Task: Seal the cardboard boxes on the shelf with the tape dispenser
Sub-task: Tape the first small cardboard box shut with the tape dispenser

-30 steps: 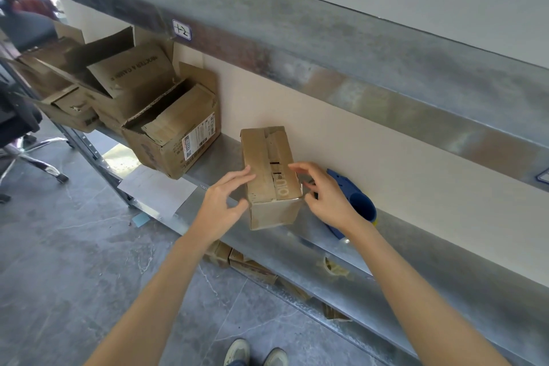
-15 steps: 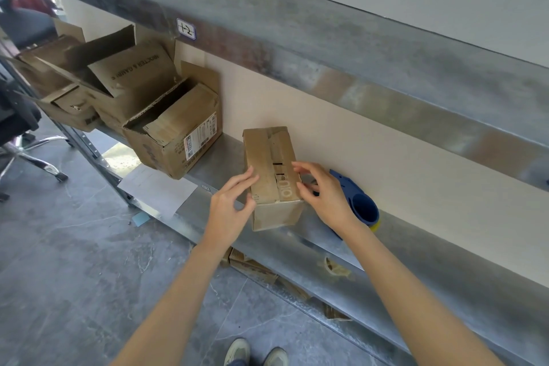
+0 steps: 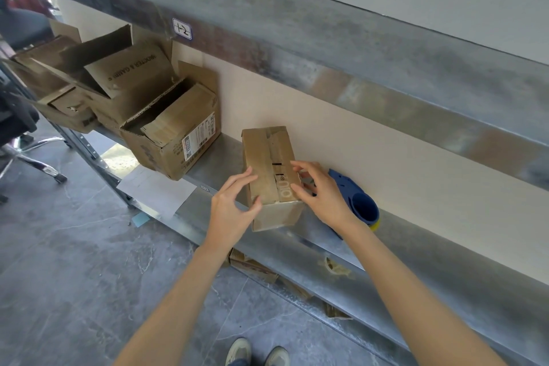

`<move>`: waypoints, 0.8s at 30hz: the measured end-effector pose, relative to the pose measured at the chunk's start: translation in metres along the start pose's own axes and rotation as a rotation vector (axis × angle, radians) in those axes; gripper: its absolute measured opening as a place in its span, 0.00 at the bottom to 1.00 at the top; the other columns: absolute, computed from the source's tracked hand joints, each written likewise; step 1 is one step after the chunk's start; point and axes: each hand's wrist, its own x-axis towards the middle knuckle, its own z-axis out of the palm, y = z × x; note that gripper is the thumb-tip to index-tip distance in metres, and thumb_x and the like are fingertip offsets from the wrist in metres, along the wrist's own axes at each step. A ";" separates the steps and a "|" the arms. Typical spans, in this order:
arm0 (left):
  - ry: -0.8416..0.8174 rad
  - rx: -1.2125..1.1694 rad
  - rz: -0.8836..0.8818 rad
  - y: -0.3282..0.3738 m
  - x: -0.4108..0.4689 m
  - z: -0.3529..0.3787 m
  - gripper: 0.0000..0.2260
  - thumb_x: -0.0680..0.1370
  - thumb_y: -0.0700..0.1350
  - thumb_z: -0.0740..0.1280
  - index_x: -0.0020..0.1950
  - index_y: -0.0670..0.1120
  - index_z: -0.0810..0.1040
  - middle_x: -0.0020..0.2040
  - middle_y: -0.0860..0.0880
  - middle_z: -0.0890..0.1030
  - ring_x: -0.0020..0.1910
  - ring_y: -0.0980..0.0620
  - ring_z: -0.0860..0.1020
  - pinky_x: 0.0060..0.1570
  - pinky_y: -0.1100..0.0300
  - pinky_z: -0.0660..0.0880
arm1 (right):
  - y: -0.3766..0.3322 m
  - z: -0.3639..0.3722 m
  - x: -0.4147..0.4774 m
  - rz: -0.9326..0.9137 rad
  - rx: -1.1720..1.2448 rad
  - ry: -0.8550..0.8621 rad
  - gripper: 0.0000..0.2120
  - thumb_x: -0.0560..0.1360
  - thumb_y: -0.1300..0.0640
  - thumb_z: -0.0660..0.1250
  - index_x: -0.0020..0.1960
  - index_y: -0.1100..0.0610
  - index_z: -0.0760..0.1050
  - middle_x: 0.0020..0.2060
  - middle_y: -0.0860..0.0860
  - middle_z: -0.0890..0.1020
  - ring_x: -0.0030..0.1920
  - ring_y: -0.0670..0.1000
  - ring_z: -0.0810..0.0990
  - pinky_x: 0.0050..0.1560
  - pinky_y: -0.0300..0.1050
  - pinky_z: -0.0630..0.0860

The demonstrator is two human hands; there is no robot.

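The small cardboard box (image 3: 269,163) stands on the grey metal shelf (image 3: 445,285), its far end close to the beige wall (image 3: 371,157). Just to its right, partly behind the right wrist, lies the blue tape dispenser (image 3: 356,199), a yellow edge showing at its near end. A crumpled scrap of tape (image 3: 335,267) lies on the shelf further right. To the left, larger open boxes (image 3: 175,140) lean together with their flaps up. Above runs the next shelf's metal beam (image 3: 326,47), carrying a small label (image 3: 182,28). A white sheet (image 3: 157,190) hangs over the shelf's front edge, and flat cardboard pieces (image 3: 252,264) show on the level beneath. The floor (image 3: 74,261) is grey stone; a chair base (image 3: 32,157) stands at the left, and two shoes (image 3: 257,352) show at the bottom.

Both grips are released, touching only. The left grip (image 3: 231,208) has loosely curved fingers on the box's top left edge and its thumb on the near corner. The right grip (image 3: 323,196) has its fingers spread, with the fingertips on the top right edge.

The box's flaps are down. Its long axis runs from the shelf's front toward the wall, with a tape strip along its top.
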 end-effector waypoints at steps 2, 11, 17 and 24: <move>-0.043 -0.015 -0.016 0.001 -0.001 -0.003 0.23 0.73 0.48 0.77 0.66 0.48 0.79 0.68 0.56 0.76 0.67 0.64 0.72 0.68 0.61 0.70 | 0.001 0.002 -0.002 0.023 0.044 -0.019 0.27 0.76 0.51 0.72 0.72 0.48 0.69 0.63 0.43 0.72 0.62 0.33 0.70 0.61 0.30 0.73; 0.052 0.023 -0.080 0.011 -0.004 0.017 0.24 0.73 0.48 0.75 0.68 0.49 0.77 0.65 0.57 0.75 0.66 0.64 0.72 0.63 0.70 0.68 | 0.003 0.017 -0.004 0.012 0.083 0.092 0.28 0.73 0.54 0.75 0.70 0.48 0.69 0.64 0.45 0.72 0.62 0.35 0.71 0.61 0.33 0.71; -0.042 0.049 -0.076 0.009 -0.011 0.012 0.31 0.72 0.59 0.74 0.73 0.53 0.71 0.71 0.63 0.68 0.70 0.68 0.67 0.63 0.77 0.62 | 0.008 0.014 -0.010 0.014 0.109 0.024 0.37 0.68 0.40 0.76 0.72 0.44 0.66 0.68 0.43 0.70 0.66 0.38 0.70 0.66 0.44 0.73; -0.197 0.055 -0.014 -0.005 0.000 -0.011 0.34 0.69 0.57 0.77 0.73 0.54 0.72 0.72 0.64 0.68 0.70 0.68 0.67 0.63 0.78 0.61 | 0.011 0.001 -0.009 0.010 0.047 -0.051 0.33 0.69 0.53 0.79 0.69 0.42 0.69 0.64 0.40 0.73 0.63 0.36 0.72 0.63 0.35 0.72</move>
